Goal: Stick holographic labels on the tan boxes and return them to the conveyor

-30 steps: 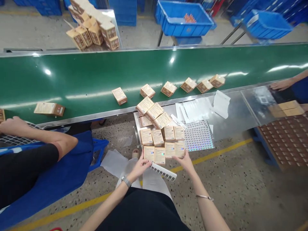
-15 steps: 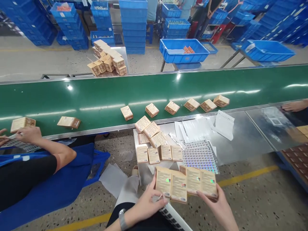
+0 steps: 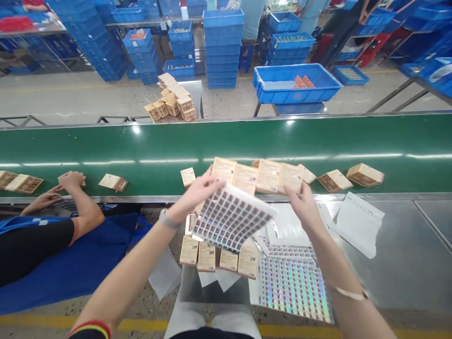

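Left grip (image 3: 202,190) pinches a white square-sticker sheet (image 3: 233,216) and tan cardboard boxes (image 3: 269,176); right grip (image 3: 300,200) closes on their right end, over the green belt (image 3: 158,141).

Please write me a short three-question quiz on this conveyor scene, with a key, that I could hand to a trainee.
1. Multiple choice: besides the row of boxes, what does the left hand hold?
A) a roll of tape
B) a gridded sheet
C) a pair of scissors

2. True or false: the green belt runs between the metal table and the blue tray with orange pieces in it.

3. Fill in the blank: the camera wearer's watch is on the ____ wrist.

Key: 1 B; 2 true; 3 left
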A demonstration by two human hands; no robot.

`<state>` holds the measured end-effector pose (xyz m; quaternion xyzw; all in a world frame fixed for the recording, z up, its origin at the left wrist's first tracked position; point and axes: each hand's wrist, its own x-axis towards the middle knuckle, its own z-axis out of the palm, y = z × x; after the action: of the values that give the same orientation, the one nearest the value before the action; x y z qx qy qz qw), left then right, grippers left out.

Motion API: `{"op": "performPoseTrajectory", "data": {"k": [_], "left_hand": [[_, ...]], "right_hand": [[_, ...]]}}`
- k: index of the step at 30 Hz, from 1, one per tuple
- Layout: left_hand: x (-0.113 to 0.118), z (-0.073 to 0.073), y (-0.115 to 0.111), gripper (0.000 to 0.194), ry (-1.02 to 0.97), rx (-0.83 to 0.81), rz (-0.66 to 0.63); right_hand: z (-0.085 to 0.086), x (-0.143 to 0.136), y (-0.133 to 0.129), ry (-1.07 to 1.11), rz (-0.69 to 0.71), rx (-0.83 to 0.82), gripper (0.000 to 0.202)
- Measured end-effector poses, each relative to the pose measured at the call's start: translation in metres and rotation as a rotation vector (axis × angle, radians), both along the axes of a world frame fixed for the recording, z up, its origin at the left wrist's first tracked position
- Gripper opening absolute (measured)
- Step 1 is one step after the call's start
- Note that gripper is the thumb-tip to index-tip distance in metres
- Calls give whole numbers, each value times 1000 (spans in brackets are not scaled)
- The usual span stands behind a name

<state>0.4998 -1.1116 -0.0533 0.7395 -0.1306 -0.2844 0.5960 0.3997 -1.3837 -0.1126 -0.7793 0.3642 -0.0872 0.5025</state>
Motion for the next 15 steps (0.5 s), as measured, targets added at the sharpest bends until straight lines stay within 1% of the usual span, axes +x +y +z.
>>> {"op": "performPoseTrajectory", "data": {"k": [1,4,6,7,9,11,13,15], "left_hand": [[27,-5,-6,28,100,1,57],[105,-29,-23,18,140,44,178],[149,-51,-31,19,168,82,241],[167,-63,-35,20,190,100,267],[193,-88,-42,21,241,122,306],[206,-114,-49,21,294,120,330],[209,-137,-57,20,352,92,349],[206,-152,-64,21,411,47,374]], "right_hand": [[-9,34,-6,-7,26,-1,57],[-38,131,-18,24,111,12,44],[-58,182,-21,81,148,14,41],[-68,203,-22,115,161,9,41],[-89,231,-22,189,189,-8,41],[-110,246,-21,258,226,-38,39],[-128,250,-22,311,276,-85,37],[-138,245,-23,329,356,-149,35]]}}
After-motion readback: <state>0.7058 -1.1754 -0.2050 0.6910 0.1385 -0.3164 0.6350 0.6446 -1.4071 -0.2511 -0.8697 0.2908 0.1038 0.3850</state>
